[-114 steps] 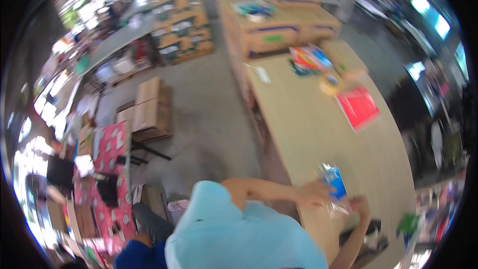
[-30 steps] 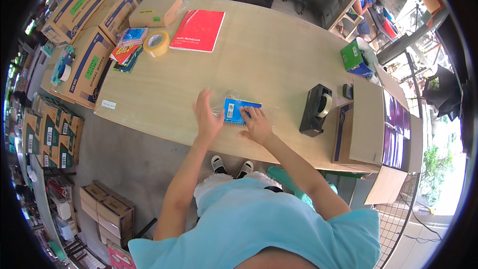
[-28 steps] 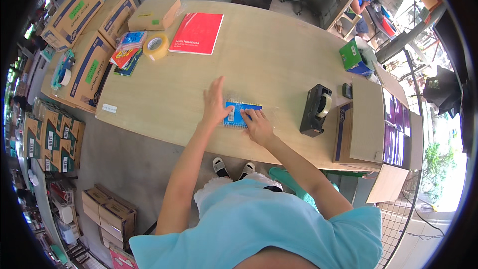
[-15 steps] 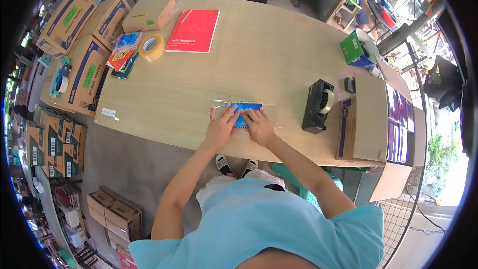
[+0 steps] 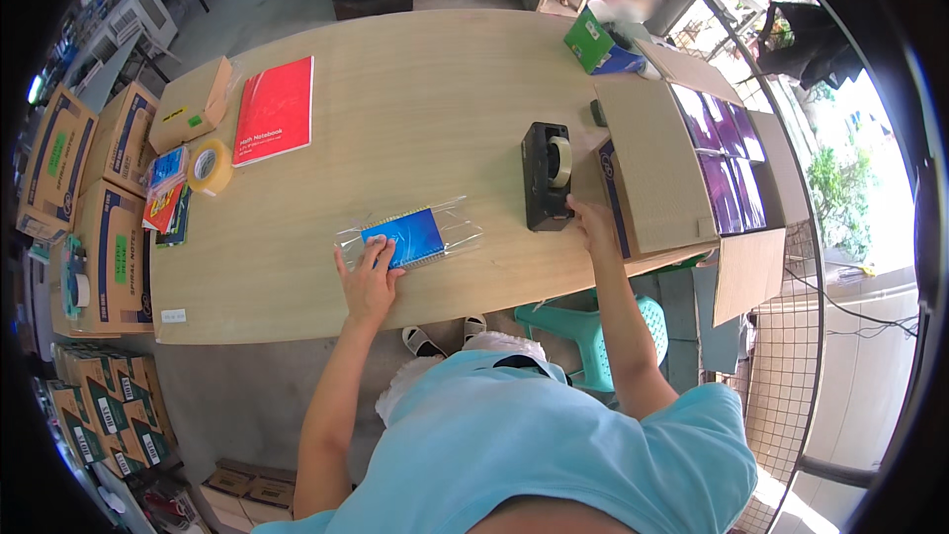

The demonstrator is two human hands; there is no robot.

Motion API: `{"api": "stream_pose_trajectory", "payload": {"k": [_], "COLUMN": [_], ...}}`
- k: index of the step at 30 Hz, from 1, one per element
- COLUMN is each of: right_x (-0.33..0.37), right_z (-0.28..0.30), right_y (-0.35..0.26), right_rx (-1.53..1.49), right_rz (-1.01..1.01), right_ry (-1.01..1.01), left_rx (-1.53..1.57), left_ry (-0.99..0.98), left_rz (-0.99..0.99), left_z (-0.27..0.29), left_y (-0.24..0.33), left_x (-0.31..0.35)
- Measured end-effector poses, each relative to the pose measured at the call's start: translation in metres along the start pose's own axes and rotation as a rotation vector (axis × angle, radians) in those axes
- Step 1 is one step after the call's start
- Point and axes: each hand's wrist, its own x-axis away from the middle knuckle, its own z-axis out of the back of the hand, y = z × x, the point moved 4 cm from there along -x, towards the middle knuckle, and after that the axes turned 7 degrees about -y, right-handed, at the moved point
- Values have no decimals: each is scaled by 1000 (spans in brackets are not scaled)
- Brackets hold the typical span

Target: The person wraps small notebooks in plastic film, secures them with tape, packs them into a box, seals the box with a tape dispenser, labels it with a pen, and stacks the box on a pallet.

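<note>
A small blue spiral notebook [image 5: 407, 237] in a loose clear plastic sleeve [image 5: 463, 234] lies slanted on the table before me. My left hand [image 5: 370, 282] presses on its near left part, fingers stretched out and lying on the cover. Out to the right, my right hand [image 5: 593, 224] reaches the near end of a black tape dispenser [image 5: 539, 193]. Its fingers are drawn together by the dispenser's edge; whatever they pinch is too small to see. A roll of clear tape [image 5: 560, 162] sits in the dispenser.
An open carton [image 5: 652, 178] of purple packs stands right of the dispenser. A red notebook [image 5: 275, 111], a yellowish tape roll [image 5: 210, 167] and cartons [image 5: 111, 252] occupy the left side. A green-and-blue box [image 5: 595, 44] is at the far right. A green stool [image 5: 583, 336] stands below the table edge.
My right hand has left the blue notebook and moved right to the tape dispenser. The left hand stays on the notebook, which now lies more slanted. The view has swung rightward.
</note>
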Motion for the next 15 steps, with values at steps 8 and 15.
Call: {"api": "stream_pose_trajectory", "payload": {"k": [8,15], "right_x": [47,100], "right_z": [-16,-85], "right_y": [-1,55], "right_rx": [-43,-1224], "right_rz": [-115,-704], "right_ry": [-48,-164], "left_rx": [-23,18], "left_ry": [6,32], "left_rz": [21,52], "left_z": [3,2], "left_y": [-6,-6], "left_x": [6,8]}}
